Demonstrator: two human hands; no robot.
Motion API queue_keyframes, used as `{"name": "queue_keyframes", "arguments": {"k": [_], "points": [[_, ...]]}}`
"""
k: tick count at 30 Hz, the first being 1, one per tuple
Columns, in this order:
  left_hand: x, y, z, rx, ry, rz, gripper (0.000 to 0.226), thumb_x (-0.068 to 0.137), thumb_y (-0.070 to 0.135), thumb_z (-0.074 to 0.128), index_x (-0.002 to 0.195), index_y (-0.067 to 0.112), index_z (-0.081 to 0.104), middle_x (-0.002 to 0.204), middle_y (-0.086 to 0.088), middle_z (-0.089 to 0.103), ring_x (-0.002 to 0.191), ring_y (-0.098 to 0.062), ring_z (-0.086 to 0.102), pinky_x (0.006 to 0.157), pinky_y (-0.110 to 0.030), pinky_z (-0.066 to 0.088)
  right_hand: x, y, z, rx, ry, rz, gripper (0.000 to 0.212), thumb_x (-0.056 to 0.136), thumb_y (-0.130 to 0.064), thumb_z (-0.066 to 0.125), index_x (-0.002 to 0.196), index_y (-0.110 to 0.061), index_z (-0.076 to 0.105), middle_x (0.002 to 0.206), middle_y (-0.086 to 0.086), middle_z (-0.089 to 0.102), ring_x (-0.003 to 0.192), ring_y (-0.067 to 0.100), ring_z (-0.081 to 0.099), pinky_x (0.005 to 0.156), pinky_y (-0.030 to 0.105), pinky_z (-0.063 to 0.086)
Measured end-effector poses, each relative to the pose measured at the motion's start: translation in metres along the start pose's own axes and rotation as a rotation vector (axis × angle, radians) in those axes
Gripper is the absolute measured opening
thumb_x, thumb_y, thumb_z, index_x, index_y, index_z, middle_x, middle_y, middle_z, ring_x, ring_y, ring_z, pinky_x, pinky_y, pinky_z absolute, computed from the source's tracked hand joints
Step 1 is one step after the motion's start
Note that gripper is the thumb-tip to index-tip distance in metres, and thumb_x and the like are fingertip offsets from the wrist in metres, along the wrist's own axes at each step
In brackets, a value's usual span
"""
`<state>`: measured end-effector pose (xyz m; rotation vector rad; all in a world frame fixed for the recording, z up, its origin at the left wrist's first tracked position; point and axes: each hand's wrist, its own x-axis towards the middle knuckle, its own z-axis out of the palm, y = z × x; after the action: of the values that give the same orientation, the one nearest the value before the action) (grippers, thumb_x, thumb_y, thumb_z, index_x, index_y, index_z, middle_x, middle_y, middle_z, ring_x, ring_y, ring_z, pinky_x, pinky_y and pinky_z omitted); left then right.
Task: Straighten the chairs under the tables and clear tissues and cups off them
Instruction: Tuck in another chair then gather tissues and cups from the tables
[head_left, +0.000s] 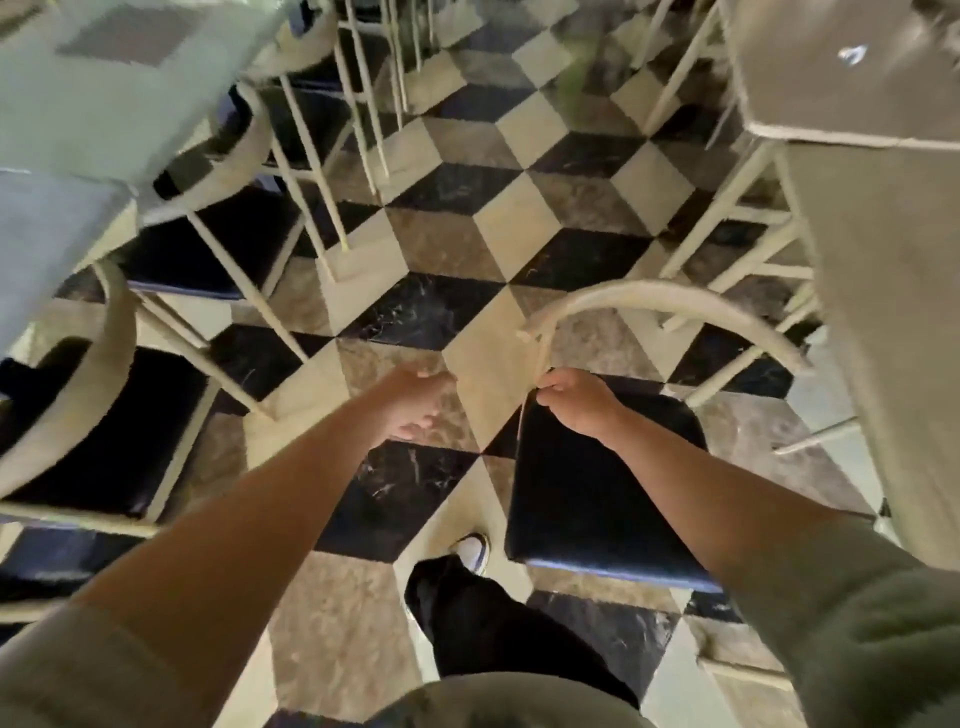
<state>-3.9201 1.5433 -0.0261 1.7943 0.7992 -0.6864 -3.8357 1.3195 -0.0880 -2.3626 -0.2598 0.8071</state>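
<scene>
The right hand (579, 402) is being closed around the thin pale upright of a chair (597, 499), just below the end of the chair's curved back rail. The fingers are being wrapped around that thin bar. The left hand (415, 402) is being held out in the air over the floor (457, 244), just beside the right hand but apart from it. Its fingers are being curled in loosely, and nothing can be seen in it. It cannot be told for sure whether something small is being pinched at its fingertips.

The chair has a dark shiny seat and a pale frame. It is being stood beside the right-hand surface (857, 88), with its seat out in the open and not under the surface. The curved back rail is being seen arching toward that surface.

Two more chairs (156, 415) with dark seats are being stood on the left, near the left-hand surface (78, 104). Part of their seats is being tucked under it. Both surfaces look blurred.

The floor is being covered by black, cream and brown tiles in a cube pattern. A dark trouser leg (493, 634) and a white shoe (470, 551) are being seen below the hands. Green sleeves (857, 639) are being pushed up on both arms.
</scene>
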Motion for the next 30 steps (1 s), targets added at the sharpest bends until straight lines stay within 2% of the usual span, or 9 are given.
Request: {"name": "queue_keyframes", "arguments": {"k": [3, 7, 13, 17, 19, 21, 24, 28, 30], "points": [[0.068, 0.052, -0.016, 0.021, -0.104, -0.048, 0.021, 0.106, 0.033, 0.048, 0.109, 0.015, 0.059, 0.099, -0.007, 0.063, 0.100, -0.027, 0.059, 0.096, -0.046, 0.045, 0.056, 0.002, -0.022, 0.140, 0.073, 0.056, 0.028, 0.097, -0.022, 0.057, 0.110, -0.003, 0.073, 0.114, 0.016, 0.072, 0.107, 0.032, 0.066, 0.095, 0.048, 0.051], [0.146, 0.136, -0.013, 0.217, -0.048, 0.066, 0.027, 0.101, 0.035, 0.057, 0.100, 0.008, 0.063, 0.091, -0.012, 0.064, 0.071, -0.024, 0.062, 0.071, -0.038, 0.055, 0.103, 0.007, -0.058, 0.306, 0.182, 0.189, 0.032, 0.096, -0.028, 0.059, 0.123, -0.014, 0.070, 0.121, 0.008, 0.070, 0.109, 0.026, 0.065, 0.091, 0.035, 0.049], [0.224, 0.272, 0.059, 0.636, -0.110, 0.353, 0.053, 0.101, 0.048, 0.054, 0.137, 0.010, 0.057, 0.124, -0.006, 0.062, 0.118, -0.031, 0.060, 0.093, -0.042, 0.047, 0.148, 0.040, -0.112, 0.535, 0.356, 0.363, 0.032, 0.100, -0.031, 0.056, 0.126, -0.014, 0.065, 0.103, -0.003, 0.064, 0.103, 0.024, 0.065, 0.073, 0.031, 0.043], [0.280, 0.330, 0.133, 0.891, -0.284, 0.594, 0.065, 0.097, 0.060, 0.052, 0.146, 0.017, 0.052, 0.142, -0.008, 0.060, 0.120, -0.026, 0.062, 0.094, -0.037, 0.049, 0.195, 0.061, -0.116, 0.702, 0.357, 0.523, 0.051, 0.096, -0.044, 0.063, 0.135, -0.012, 0.056, 0.104, 0.000, 0.062, 0.099, 0.023, 0.061, 0.080, 0.034, 0.045], [0.313, 0.357, 0.181, 0.952, -0.408, 0.688, 0.066, 0.094, 0.061, 0.055, 0.143, 0.017, 0.053, 0.131, -0.002, 0.063, 0.109, -0.019, 0.064, 0.082, -0.029, 0.046, 0.228, 0.072, -0.114, 0.857, 0.331, 0.626, 0.076, 0.091, -0.050, 0.068, 0.149, -0.011, 0.038, 0.118, 0.004, 0.063, 0.106, 0.027, 0.061, 0.086, 0.039, 0.052], [0.339, 0.376, 0.230, 1.018, -0.601, 0.708, 0.078, 0.090, 0.064, 0.058, 0.148, 0.014, 0.044, 0.144, -0.008, 0.056, 0.127, -0.028, 0.057, 0.089, -0.031, 0.039, 0.257, 0.075, -0.113, 1.012, 0.356, 0.755, 0.100, 0.085, -0.053, 0.072, 0.155, -0.010, 0.014, 0.127, 0.009, 0.056, 0.107, 0.029, 0.059, 0.079, 0.037, 0.052], [0.360, 0.384, 0.282, 1.188, -0.770, 0.753, 0.091, 0.083, 0.069, 0.058, 0.155, 0.019, 0.032, 0.153, -0.010, 0.048, 0.133, -0.032, 0.052, 0.089, -0.034, 0.039, 0.282, 0.071, -0.100, 1.113, 0.463, 0.872, 0.100, 0.088, -0.037, 0.073, 0.154, -0.012, 0.001, 0.120, 0.010, 0.058, 0.101, 0.027, 0.061, 0.078, 0.038, 0.052], [0.371, 0.374, 0.327, 1.264, -0.929, 0.745, 0.064, 0.082, 0.052, 0.065, 0.134, 0.018, 0.048, 0.122, -0.005, 0.062, 0.091, -0.019, 0.063, 0.066, -0.031, 0.043, 0.290, 0.068, -0.082, 1.244, 0.629, 0.931, 0.081, 0.082, -0.024, 0.070, 0.143, -0.032, 0.017, 0.096, -0.002, 0.062, 0.073, 0.011, 0.064, 0.047, 0.019, 0.048], [0.377, 0.373, 0.339, 1.315, -0.969, 0.757, 0.047, 0.083, 0.036, 0.065, 0.124, 0.018, 0.051, 0.111, -0.006, 0.064, 0.092, -0.027, 0.065, 0.070, -0.036, 0.049, 0.294, 0.069, -0.085, 1.281, 0.670, 0.954, 0.081, 0.080, -0.023, 0.071, 0.140, -0.038, 0.019, 0.094, -0.006, 0.062, 0.072, 0.010, 0.064, 0.045, 0.014, 0.045]]}}
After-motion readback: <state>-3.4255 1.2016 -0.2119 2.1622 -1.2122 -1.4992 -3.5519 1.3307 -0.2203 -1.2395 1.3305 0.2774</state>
